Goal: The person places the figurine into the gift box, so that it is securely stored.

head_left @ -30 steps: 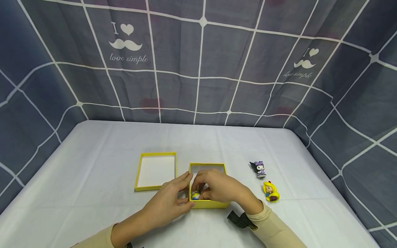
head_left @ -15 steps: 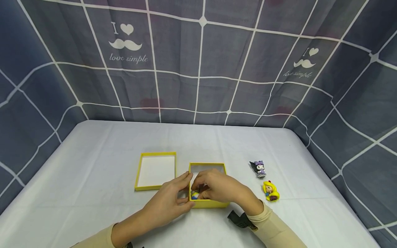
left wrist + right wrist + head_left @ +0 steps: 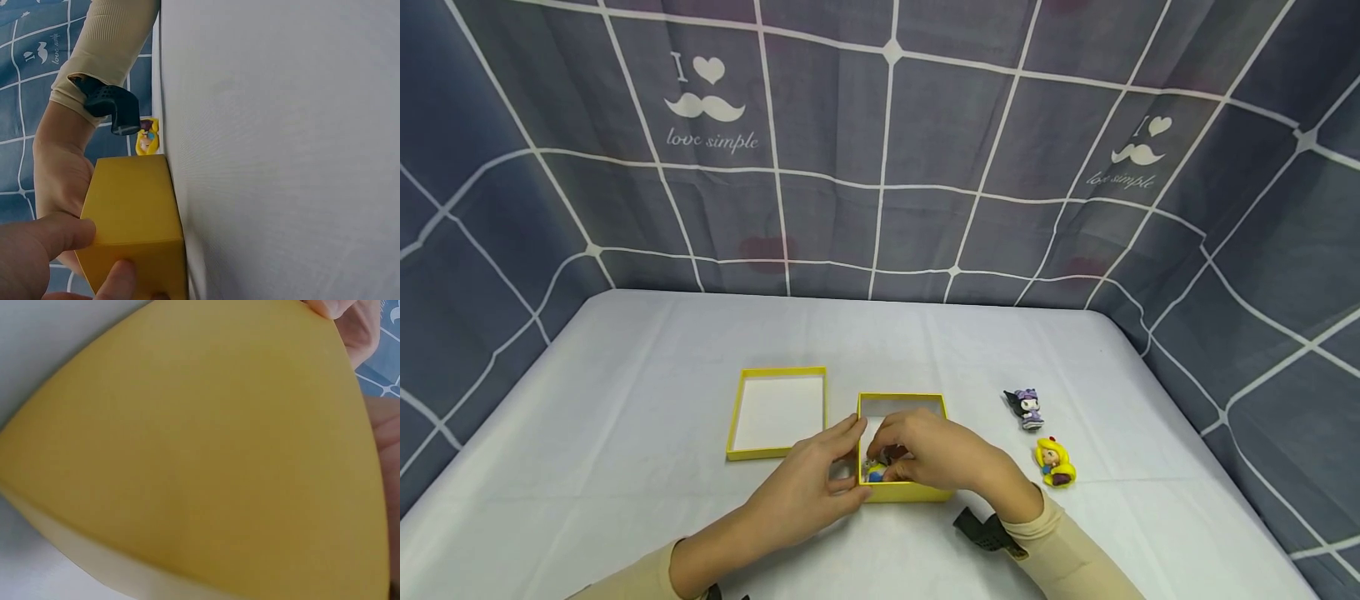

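A yellow box (image 3: 910, 493) stands lidless on the white table in the head view. My left hand (image 3: 805, 483) steadies its left side, fairly straight fingers against the wall and thumb at the front corner. In the left wrist view the fingertips (image 3: 122, 278) press on the yellow cardboard. My right hand (image 3: 928, 450) reaches down inside the box, its fingers curled around a small toy figure (image 3: 876, 473) with blue and yellow parts. Most of that figure is hidden by the hand and the front wall. The box fills the right wrist view, hiding the right fingertips there.
The shallow yellow lid (image 3: 777, 414), white inside, lies left of the box. To the right are a purple-and-black figurine (image 3: 1028, 409) and a yellow-haired figurine (image 3: 1055, 463). A dark gridded curtain (image 3: 820, 217) encloses the table (image 3: 647, 400) at the back and sides.
The right hand has shifted very slightly to the right inside the box, and the toy figure with it. The left hand, the lid and the other figurines stay where they were.
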